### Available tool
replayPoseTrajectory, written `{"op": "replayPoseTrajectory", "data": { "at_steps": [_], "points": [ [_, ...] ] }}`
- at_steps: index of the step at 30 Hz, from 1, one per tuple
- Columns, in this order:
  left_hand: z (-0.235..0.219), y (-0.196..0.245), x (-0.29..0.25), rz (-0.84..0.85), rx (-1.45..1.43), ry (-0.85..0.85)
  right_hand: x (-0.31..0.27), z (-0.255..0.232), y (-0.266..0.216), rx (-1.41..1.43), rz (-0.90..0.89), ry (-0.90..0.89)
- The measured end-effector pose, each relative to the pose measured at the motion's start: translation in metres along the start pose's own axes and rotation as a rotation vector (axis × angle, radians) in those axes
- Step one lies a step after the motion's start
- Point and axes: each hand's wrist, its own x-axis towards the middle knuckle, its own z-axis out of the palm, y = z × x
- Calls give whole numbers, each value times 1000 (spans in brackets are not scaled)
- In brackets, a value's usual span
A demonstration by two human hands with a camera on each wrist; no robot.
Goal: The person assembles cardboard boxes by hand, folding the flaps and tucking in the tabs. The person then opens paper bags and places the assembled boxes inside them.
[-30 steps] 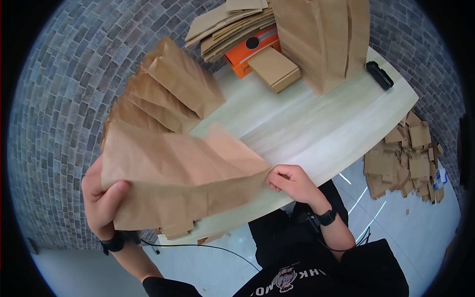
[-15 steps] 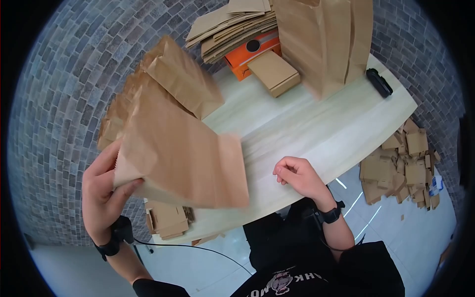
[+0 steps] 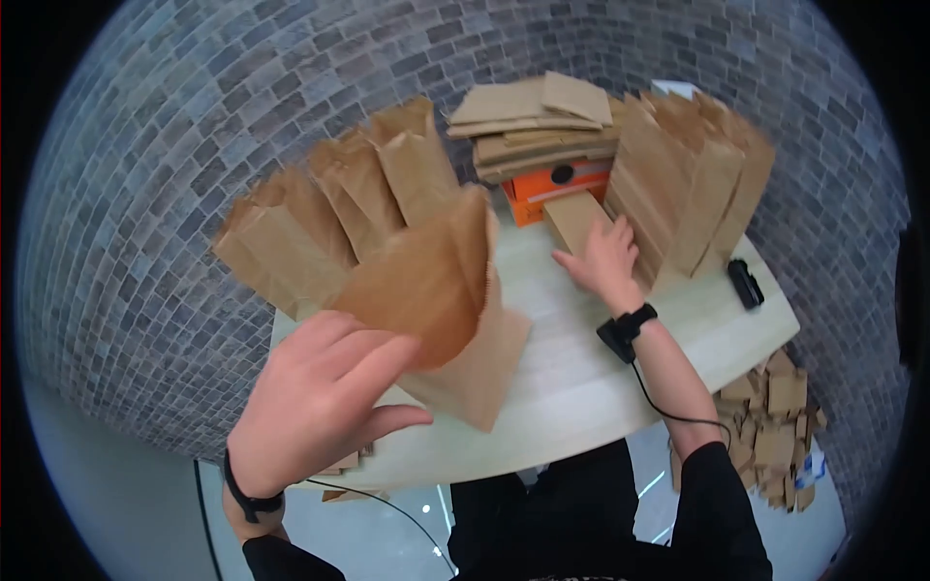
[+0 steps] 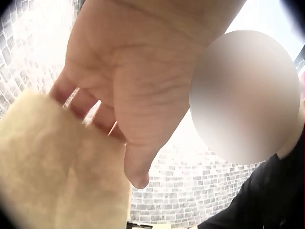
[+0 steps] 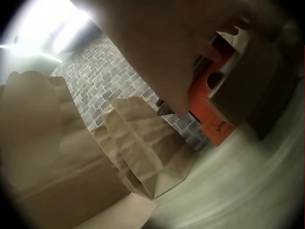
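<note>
A brown paper bag (image 3: 475, 378) stands with its mouth gaping in front of the person, in the middle of the head view. At its near left rim is the left hand (image 3: 310, 402), thumb stretched out and apart from the paper. In the left wrist view the fingers of the left hand (image 4: 95, 109) pass behind the bag's edge (image 4: 62, 162). Further back, the right hand (image 3: 605, 261) reaches with spread fingers over a small flat cardboard box (image 3: 567, 218). From the right wrist, the box (image 5: 245, 81) shows dark beneath that hand.
Several brown paper bags (image 3: 281, 242) stand at the back left, with another group (image 3: 668, 184) at the right. Behind the small box, an orange box (image 3: 528, 194) bears stacked flat cardboard (image 3: 533, 121). A black object (image 3: 744, 284) lies near the table's right edge; cardboard pieces (image 3: 775, 436) cover the floor.
The bag has gone from lying flattened in the left hand to standing with its mouth spread. The right hand has moved forward from the table's near edge to the small box. The head view has shifted.
</note>
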Motion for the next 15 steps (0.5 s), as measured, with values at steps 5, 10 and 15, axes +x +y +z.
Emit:
{"op": "replayPoseTrajectory", "data": {
  "at_steps": [5, 10, 15],
  "points": [
    [-38, -14, -14, -96, 15, 174, -1, 26, 12, -97, 18, 68],
    [-32, -32, -19, -138, -24, 229, -29, -24, 5, 131, 139, 36],
    [-20, -50, 4, -237, -356, 287, -84, -117, 8, 348, -97, 284]
  ]
}}
